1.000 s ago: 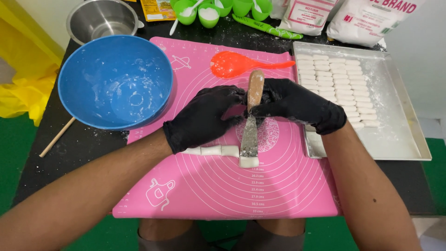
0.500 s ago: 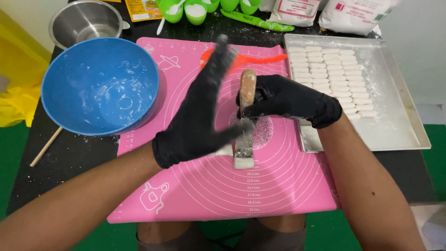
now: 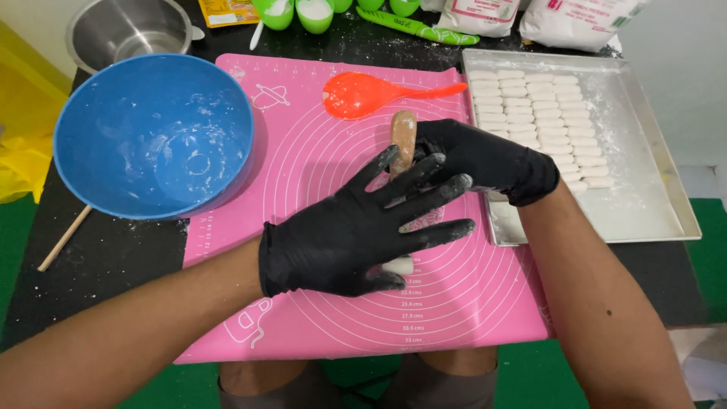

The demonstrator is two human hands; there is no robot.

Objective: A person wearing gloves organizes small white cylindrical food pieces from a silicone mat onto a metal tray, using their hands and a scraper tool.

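Note:
Both my hands wear black gloves dusted with flour. My right hand point(image 3: 485, 159) grips the wooden handle of a dough scraper point(image 3: 403, 136) over the pink silicone mat point(image 3: 318, 174). My left hand point(image 3: 363, 227) lies flat with fingers spread over the mat, covering the scraper's blade and most of the white dough. One small white dough piece point(image 3: 399, 266) shows under its fingers. To the right, a metal tray point(image 3: 651, 174) holds rows of cut white dough pieces point(image 3: 541, 113).
A blue bowl point(image 3: 151, 136) rests at the mat's left, with a wooden stick point(image 3: 64, 238) below it. An orange spoon point(image 3: 371, 92) lies at the mat's top. A steel pot point(image 3: 125, 26), green cups point(image 3: 299, 11) and flour bags point(image 3: 530, 15) line the back.
My left hand lifted off the dough, swung up, then came back down flat with fingers spread over the blade. My right hand kept hold of the scraper handle.

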